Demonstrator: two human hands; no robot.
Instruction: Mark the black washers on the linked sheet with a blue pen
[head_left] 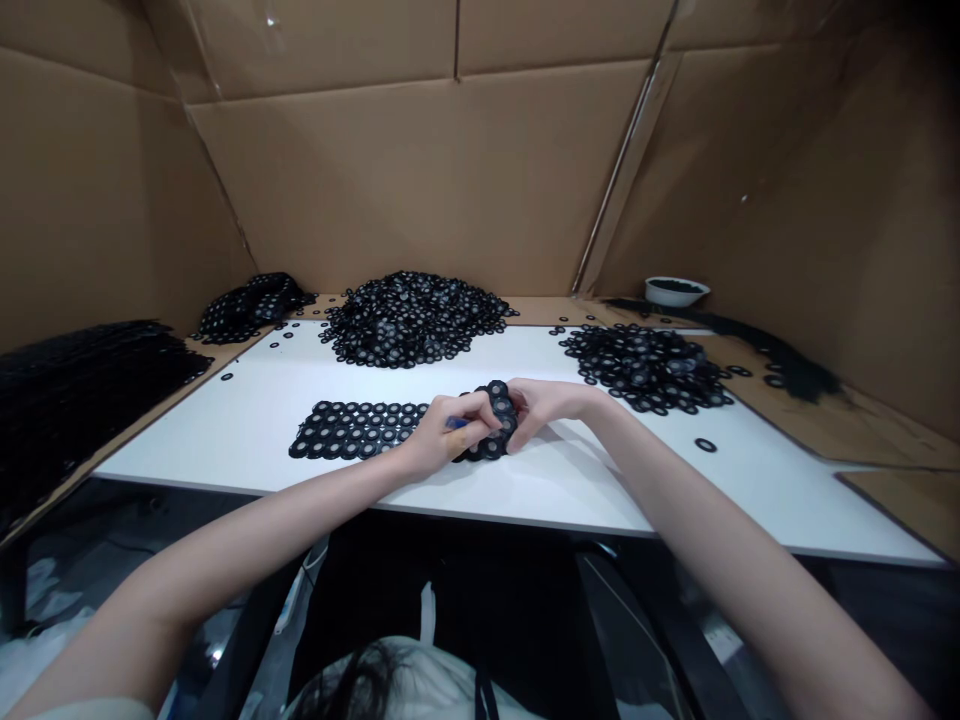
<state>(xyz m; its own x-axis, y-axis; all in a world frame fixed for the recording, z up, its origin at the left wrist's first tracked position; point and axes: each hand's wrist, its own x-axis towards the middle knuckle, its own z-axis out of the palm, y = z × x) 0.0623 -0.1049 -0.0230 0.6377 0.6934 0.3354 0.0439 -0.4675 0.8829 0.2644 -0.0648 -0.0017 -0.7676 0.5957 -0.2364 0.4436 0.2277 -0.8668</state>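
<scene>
A flat mat of black rings joined in rows (352, 430) lies on the white board, and its right end is lifted. My left hand (444, 435) is closed over the mat near that end, with a short blue stick-like tool (455, 423) between its fingers. The tool's tip is hidden. Curled behind the raised end, my right hand (544, 402) pinches the outer rings between thumb and fingers. Some fingertips of both hands are hidden by the mat.
Behind the mat rises a big heap of black rings (412, 320); a smaller ring heap (645, 365) sits to the right. A white bowl (676, 291), dark strands (780, 350), a bundled ring mat (251, 305) and a black strip pile (90, 390) line the cardboard walls (405, 180).
</scene>
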